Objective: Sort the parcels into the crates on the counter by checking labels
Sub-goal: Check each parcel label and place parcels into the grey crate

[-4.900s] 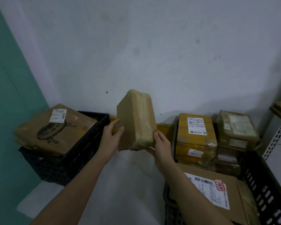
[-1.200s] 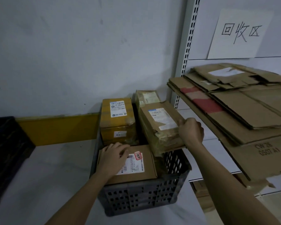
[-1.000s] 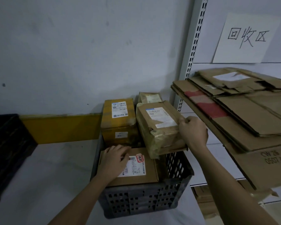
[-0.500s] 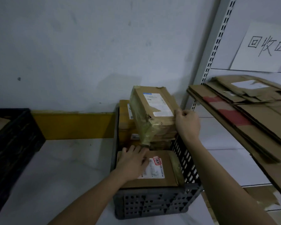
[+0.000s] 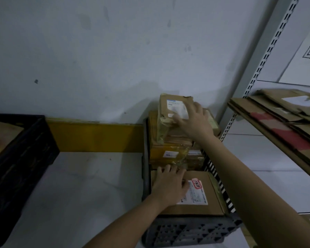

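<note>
Resting flat on top parcel (image 5: 170, 111): right hand (image 5: 195, 122), fingers spread | left hand (image 5: 170, 185) flat on front box (image 5: 204, 203)

A broad bare stretch of worktop (image 5: 89, 187) lies open between the black crate (image 5: 20, 169) at the left edge and the grey crate (image 5: 184, 231) at the right. Stacked parcels (image 5: 168, 151) fill the grey crate's far end against the wall. Flattened cardboard (image 5: 276, 120) on the shelf juts out beside the worktop's right edge.

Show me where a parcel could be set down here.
Free: pale counter between the black crate on the left and the grey slotted crate. Crowded: the grey crate, stacked with brown cardboard parcels under both hands.
</note>
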A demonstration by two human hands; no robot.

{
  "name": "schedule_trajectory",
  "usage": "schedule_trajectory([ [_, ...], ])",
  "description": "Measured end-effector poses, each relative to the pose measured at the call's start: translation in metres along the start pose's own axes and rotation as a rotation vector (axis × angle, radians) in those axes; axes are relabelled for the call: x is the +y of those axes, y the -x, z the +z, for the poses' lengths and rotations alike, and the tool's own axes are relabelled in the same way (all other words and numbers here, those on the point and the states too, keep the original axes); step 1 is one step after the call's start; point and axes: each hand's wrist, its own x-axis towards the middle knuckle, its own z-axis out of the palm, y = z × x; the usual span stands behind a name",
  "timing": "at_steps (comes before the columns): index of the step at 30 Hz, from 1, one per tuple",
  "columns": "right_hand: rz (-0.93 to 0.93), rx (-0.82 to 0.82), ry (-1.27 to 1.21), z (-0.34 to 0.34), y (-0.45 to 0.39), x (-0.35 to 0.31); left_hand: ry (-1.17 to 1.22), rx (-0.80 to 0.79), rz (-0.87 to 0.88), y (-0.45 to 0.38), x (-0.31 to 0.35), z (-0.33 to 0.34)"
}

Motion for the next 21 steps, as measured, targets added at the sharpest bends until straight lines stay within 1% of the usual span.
schedule_trajectory([
  [2, -0.106, -0.142, 0.184, 0.008, -0.002, -0.006, -0.005, -0.004, 0.009, 0.0, 0.001, 0.0],
  [3, -0.151, -0.182, 0.253, 0.013, -0.004, -0.008, 0.0, -0.005, 0.009, 0.0, 0.001, -0.001],
  [6, -0.204, -0.162, 0.262, 0.026, -0.009, -0.009, 0.028, -0.012, -0.006, 0.0, 0.002, -0.001],
  [10, -0.187, -0.117, 0.216, 0.037, -0.008, -0.002, 0.037, -0.023, -0.016, 0.0, 0.002, -0.003],
  [13, -0.17, -0.143, 0.197, 0.033, -0.004, 0.004, 0.068, -0.016, -0.025, 0.002, 0.003, -0.003],
  [15, -0.166, -0.172, 0.213, 0.028, 0.0, 0.007, 0.142, -0.015, -0.04, 0.002, 0.002, -0.005],
  [17, -0.178, -0.21, 0.233, 0.023, 0.004, 0.005, 0.249, -0.057, -0.059, 0.002, 0.0, -0.009],
  [19, -0.184, -0.24, 0.246, 0.015, 0.004, -0.002, 0.402, -0.105, -0.081, 0.0, -0.004, -0.019],
  [21, -0.192, -0.24, 0.255, 0.008, 0.003, -0.01, 0.593, -0.099, -0.082, -0.002, -0.01, -0.034],
])
